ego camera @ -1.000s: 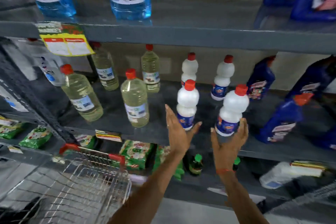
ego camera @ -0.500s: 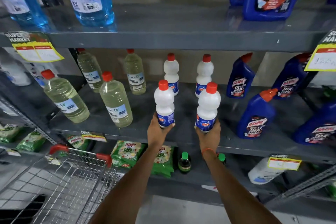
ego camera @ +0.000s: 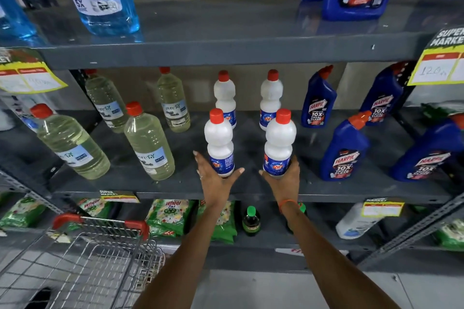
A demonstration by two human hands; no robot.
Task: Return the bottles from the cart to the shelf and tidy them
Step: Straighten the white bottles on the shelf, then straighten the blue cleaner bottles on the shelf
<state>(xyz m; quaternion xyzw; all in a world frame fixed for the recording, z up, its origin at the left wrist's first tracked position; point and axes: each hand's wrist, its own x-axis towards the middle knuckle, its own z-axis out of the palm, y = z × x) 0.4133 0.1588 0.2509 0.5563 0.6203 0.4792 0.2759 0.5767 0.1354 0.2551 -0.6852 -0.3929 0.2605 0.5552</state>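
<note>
At the shelf (ego camera: 175, 189) edge — left hand (ego camera: 217, 180) splayed against left white bottle (ego camera: 219, 138), right hand (ego camera: 285, 180) wrapped round right white bottle (ego camera: 280, 138)

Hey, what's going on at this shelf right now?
A person is arranging white bottles on the middle shelf. The left hand cups the base of the front left bottle with fingers spread, and the right hand holds the front right bottle. Both stand upright in front of two rear bottles. A cart stands lower left.

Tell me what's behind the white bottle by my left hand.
A second white bottle with a red cap stands behind the front white bottle on the shelf. The front bottle's cap partly covers its lower label.
</note>
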